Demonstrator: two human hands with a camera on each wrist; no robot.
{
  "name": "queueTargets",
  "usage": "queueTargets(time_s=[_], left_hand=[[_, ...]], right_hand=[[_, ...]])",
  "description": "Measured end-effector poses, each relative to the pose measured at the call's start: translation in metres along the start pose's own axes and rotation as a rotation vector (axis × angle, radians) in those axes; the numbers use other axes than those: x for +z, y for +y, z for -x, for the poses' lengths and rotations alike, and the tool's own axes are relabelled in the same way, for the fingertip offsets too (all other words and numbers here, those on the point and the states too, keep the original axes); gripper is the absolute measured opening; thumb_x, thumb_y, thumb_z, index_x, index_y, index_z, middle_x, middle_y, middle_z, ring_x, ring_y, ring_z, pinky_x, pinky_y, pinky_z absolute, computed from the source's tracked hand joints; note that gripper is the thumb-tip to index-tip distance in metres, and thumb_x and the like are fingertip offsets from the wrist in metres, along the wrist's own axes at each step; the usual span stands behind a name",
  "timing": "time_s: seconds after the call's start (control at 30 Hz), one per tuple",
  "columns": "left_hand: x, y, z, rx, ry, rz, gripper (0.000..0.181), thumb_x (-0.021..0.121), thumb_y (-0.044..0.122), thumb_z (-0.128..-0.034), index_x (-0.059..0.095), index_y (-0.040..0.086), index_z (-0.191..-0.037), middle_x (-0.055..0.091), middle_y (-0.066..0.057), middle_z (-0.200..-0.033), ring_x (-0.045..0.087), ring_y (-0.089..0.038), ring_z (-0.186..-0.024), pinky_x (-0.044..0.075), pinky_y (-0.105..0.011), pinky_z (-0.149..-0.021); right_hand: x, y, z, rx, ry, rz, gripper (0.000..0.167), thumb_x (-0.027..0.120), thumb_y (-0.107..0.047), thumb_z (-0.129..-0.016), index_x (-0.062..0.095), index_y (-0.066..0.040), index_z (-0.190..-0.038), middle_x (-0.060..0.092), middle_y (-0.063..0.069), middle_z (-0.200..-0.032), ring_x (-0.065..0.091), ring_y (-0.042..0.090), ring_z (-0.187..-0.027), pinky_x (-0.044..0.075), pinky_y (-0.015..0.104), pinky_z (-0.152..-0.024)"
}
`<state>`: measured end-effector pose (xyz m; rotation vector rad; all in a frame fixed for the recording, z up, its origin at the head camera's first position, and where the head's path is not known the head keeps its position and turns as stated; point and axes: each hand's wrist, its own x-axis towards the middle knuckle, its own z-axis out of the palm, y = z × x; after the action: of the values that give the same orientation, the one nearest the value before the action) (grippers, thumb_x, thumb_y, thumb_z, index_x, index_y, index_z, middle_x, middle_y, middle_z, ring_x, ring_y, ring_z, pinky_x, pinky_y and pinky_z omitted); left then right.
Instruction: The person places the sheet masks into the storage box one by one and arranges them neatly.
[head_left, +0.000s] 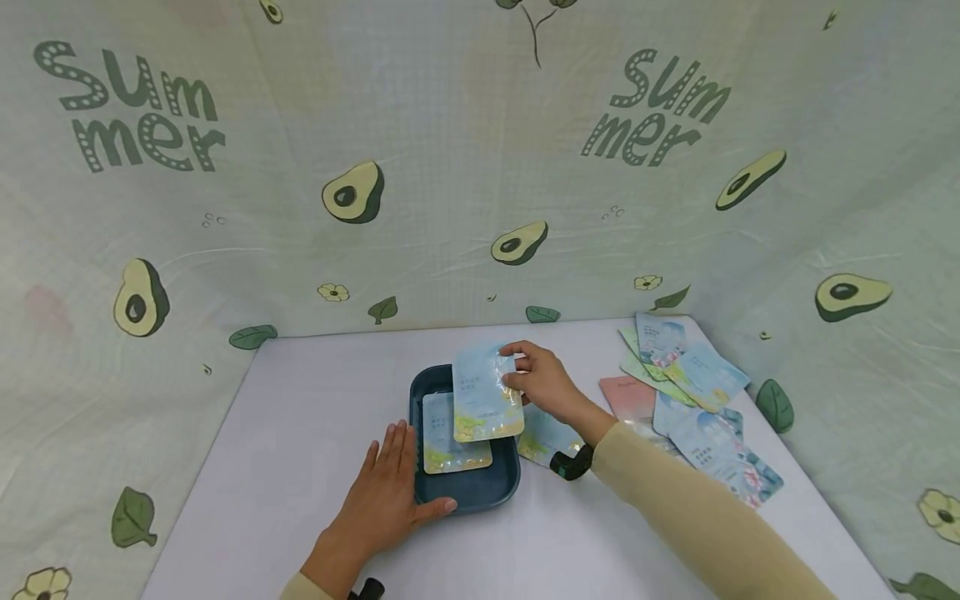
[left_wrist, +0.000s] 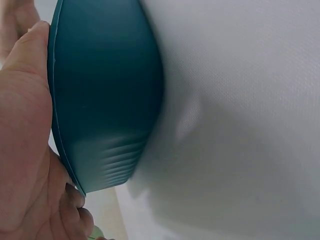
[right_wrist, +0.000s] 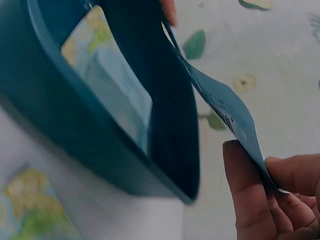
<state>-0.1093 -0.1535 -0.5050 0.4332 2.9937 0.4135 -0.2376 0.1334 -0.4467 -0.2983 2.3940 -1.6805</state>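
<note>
A dark blue tray stands on the table, and a light blue packet with yellow flowers lies in it. The right hand pinches the edge of a similar packet above the tray; in the right wrist view thumb and fingers grip this packet beside the tray wall. My left hand rests against the tray's left side with straight fingers, its thumb at the near rim. In the left wrist view the palm touches the tray's outer wall.
Another flowered packet lies right of the tray, under the right forearm. Several overlapping blue and green packets and a pink one lie at the table's right side. A patterned cloth hangs behind the table.
</note>
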Motion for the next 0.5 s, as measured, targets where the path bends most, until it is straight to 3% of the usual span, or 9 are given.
queueTargets(time_s=[0.27,0.5], left_hand=[[-0.001,-0.001,0.000,0.006,-0.005,-0.009,0.124,0.063,0.081,-0.0872,0.023,-0.008,-0.164,0.018,-0.026,-0.173,0.014,-0.042,-0.163,0.019,-0.065,-0.129],[0.000,0.000,0.000,0.016,-0.011,-0.002,0.123,0.063,0.080,-0.0883,0.023,-0.009,-0.164,0.018,-0.027,-0.173,0.015,-0.043,-0.162,0.019,-0.065,-0.128]], right_hand=[[0.046,0.003,-0.003,-0.028,-0.048,0.048,0.037,0.067,-0.006,-0.102,0.062,-0.011,-0.139,0.029,-0.005,-0.064,0.034,0.015,-0.050,0.039,0.030,-0.054],[0.065,0.002,-0.003,-0.051,-0.071,0.124,0.038,0.065,-0.006,-0.102,0.061,-0.007,-0.140,0.050,-0.002,-0.069,0.044,0.014,-0.047,0.043,0.029,-0.052]])
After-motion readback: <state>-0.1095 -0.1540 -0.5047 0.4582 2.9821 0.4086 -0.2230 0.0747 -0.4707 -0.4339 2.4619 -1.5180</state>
